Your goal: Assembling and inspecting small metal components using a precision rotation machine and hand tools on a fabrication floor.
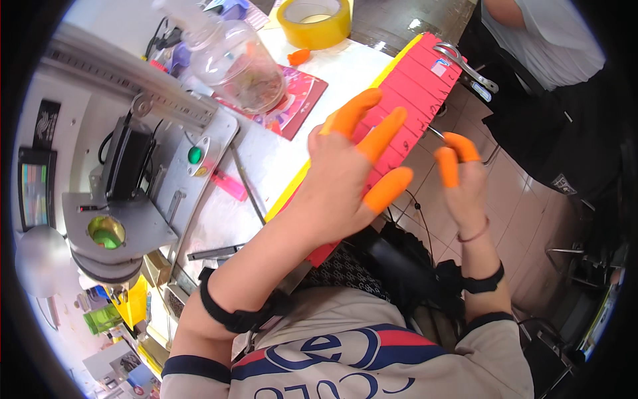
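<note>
A red padded strip (407, 93) with crosswise grooves and handwritten marks runs along the bench's edge, with a yellow band on its far side. My left hand (339, 169) is over this strip with its fingers apart, orange finger cots on several of them. I cannot tell whether its fingertips press on the strip. Just off the strip's right edge, my right hand (465, 179), also in orange finger cots, is closed in a pinch. A thin metal tool (436, 133) sticks out from its fingertips toward the strip; its exact kind is hidden.
Scissors (465, 66) lie at the strip's far end. A clear plastic bottle (239, 70) stands on a red patterned card (302, 110), near a roll of yellow tape (314, 26). Left is a machine with a green button (195, 155). Another person (545, 46) sits far right.
</note>
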{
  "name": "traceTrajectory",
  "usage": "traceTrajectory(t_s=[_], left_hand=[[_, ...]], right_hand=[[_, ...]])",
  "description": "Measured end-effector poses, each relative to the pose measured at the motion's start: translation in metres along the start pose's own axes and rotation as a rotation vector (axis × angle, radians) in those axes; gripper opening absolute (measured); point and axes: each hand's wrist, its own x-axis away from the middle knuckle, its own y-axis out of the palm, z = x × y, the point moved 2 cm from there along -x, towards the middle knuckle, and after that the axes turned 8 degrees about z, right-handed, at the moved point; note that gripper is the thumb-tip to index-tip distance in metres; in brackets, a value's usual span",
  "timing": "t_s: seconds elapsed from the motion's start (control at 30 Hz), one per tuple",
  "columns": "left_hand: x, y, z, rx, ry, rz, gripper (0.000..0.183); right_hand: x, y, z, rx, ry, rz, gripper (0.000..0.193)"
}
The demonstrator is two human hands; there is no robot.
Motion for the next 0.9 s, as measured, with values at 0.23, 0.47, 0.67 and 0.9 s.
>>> traceTrajectory(t_s=[0.23, 0.47, 0.67, 0.9], left_hand=[[0.120, -0.127, 0.021, 0.151, -0.134, 0.015, 0.049], [0.262, -0.200, 0.040, -0.270, -0.251, 0.388, 0.039], [0.348, -0.231, 0.028, -0.469, -0.485, 0.667, 0.035], [0.355, -0.235, -0.006, -0.408, -0.485, 0.628, 0.032]], right_hand=[[0.020, -0.104, -0.032, 0.026, -0.104, 0.327, 0.022], [0.059, -0.016, -0.208, -0.364, -1.066, -0.590, 0.029], [0.145, 0.082, -0.305, -0.351, -1.172, -0.772, 0.021], [0.180, 0.157, -0.339, -0.083, -1.249, -0.868, 0.034]])
